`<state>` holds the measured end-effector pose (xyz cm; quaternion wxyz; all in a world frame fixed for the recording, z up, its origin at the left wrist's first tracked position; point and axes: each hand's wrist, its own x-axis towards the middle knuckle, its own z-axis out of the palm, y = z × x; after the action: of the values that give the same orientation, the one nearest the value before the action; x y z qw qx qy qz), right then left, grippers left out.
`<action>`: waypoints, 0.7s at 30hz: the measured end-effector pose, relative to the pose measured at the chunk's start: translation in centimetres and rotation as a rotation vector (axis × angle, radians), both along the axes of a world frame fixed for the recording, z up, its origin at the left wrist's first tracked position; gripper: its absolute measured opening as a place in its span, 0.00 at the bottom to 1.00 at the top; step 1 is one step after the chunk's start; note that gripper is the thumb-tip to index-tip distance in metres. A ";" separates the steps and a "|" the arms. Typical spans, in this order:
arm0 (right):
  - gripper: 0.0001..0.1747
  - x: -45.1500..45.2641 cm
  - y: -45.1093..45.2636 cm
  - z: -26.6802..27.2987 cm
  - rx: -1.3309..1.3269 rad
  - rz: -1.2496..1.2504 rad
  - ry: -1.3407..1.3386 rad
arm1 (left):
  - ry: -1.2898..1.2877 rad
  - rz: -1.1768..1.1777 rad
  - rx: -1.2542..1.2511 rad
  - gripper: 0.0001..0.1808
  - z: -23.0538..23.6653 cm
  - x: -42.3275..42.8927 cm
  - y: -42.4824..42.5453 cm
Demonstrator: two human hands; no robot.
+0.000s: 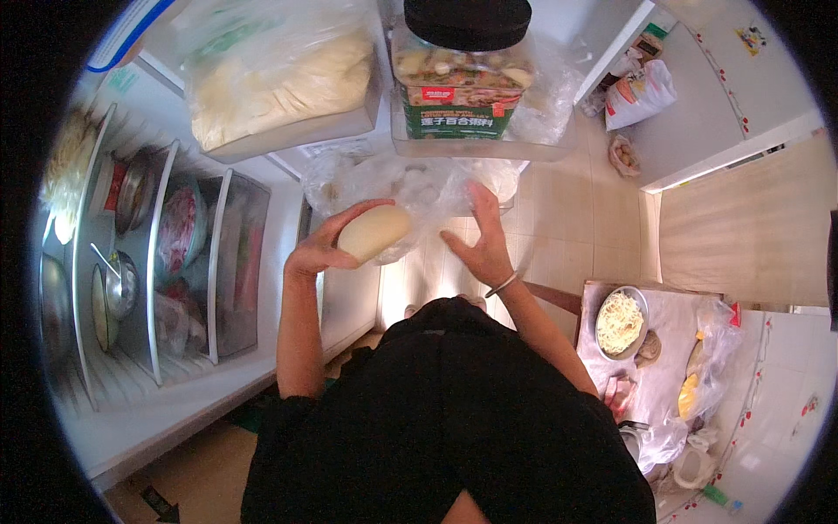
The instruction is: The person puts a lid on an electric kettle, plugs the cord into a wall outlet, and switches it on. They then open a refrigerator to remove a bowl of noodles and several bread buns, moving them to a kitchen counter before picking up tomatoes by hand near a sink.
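Observation:
My left hand (pixel 321 245) holds a pale, smooth, oblong bun (pixel 374 232), perhaps a steamed bun, with the thumb below and the fingers over its top. Just beyond the bun, a clear plastic bag (pixel 412 180) bulges out of a low refrigerator door shelf, and part of it hangs behind the bun. At the bag's right side is my right hand (pixel 481 242), slightly blurred, its thumb and fingers apart and nothing visible between them. Whether its fingertips touch the bag is unclear. A bracelet (pixel 501 284) circles the right wrist.
Refrigerator shelves (pixel 157 262) with bowls and bags stand open at left. Overhead, door bins carry a bagged pale food (pixel 281 92) and a black-lidded jar (pixel 461 85). A table (pixel 661 354) at right bears a bowl of shredded food (pixel 620 322). Another bag (pixel 624 157) sits on the floor.

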<state>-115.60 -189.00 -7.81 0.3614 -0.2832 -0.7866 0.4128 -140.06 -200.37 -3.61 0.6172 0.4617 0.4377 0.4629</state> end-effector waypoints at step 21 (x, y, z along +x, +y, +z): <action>0.10 1.2 -2.6 0.1 0.061 0.069 0.150 | -0.570 0.349 0.255 0.64 -3.0 -0.4 -6.1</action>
<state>-114.37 -191.58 -7.67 0.4135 -0.2130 -0.7787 0.4211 -140.47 -206.47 -6.62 0.5637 0.3057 0.2588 0.7224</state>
